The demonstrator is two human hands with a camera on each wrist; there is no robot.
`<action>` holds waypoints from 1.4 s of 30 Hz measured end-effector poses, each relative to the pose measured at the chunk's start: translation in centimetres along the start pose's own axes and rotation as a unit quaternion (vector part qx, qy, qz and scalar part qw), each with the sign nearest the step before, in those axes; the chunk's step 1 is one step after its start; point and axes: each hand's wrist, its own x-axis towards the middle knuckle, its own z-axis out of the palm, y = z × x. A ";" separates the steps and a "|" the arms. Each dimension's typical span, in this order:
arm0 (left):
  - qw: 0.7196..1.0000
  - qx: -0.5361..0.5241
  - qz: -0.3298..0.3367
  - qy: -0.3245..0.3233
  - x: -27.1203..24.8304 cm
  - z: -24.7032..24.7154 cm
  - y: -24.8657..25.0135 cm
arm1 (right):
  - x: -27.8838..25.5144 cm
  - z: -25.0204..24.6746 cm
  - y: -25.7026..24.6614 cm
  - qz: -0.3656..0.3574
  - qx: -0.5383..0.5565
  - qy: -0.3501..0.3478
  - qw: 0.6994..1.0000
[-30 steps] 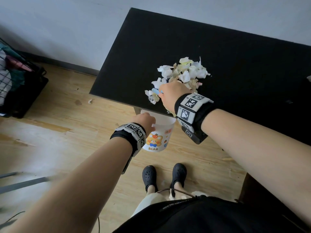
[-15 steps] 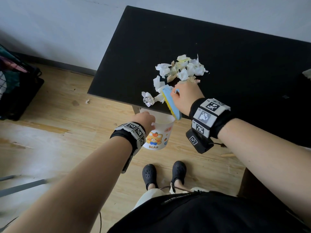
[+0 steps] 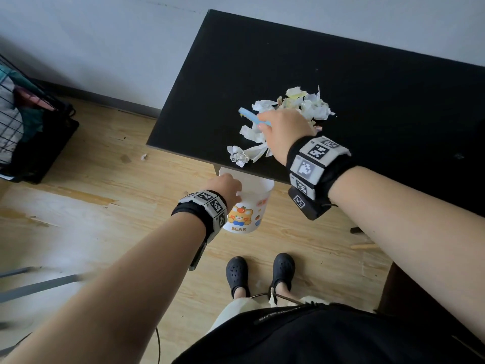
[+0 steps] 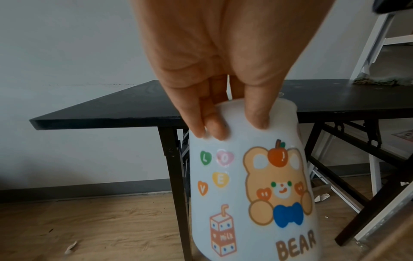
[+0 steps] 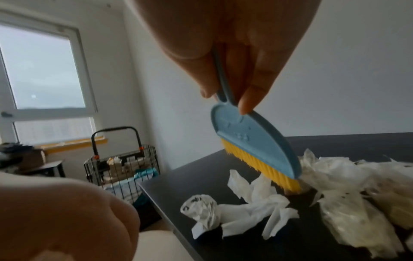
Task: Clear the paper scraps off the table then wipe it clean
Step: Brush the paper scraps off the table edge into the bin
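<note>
Head view: high, facing down over both forearms; black rectangular table (image 3: 341, 74) at upper right of the frame.
Left wrist view: low, close behind the fingers, facing the table's near edge (image 4: 100, 121).
Right wrist view: close above the tabletop (image 5: 201, 176), facing crumpled white paper scraps (image 5: 257, 208), shared with the head view (image 3: 252, 151).

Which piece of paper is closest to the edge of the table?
The crumpled white ball with black print, lying alone at the near-left end of the paper scraps. It sits by the table edge, just above the bear bucket.
</note>
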 end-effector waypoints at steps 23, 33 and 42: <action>1.000 -0.015 0.004 0.014 -0.1 0.4 -0.3 | -1.7 2.6 -0.3 -0.026 0.000 -0.104 0.994; 1.000 -0.010 0.012 0.017 -0.3 0.4 -0.1 | -1.7 -0.3 1.6 0.020 0.062 0.004 0.998; 1.000 0.005 0.017 0.016 -0.5 0.9 0.6 | -2.9 2.2 1.3 0.047 0.042 -0.062 0.996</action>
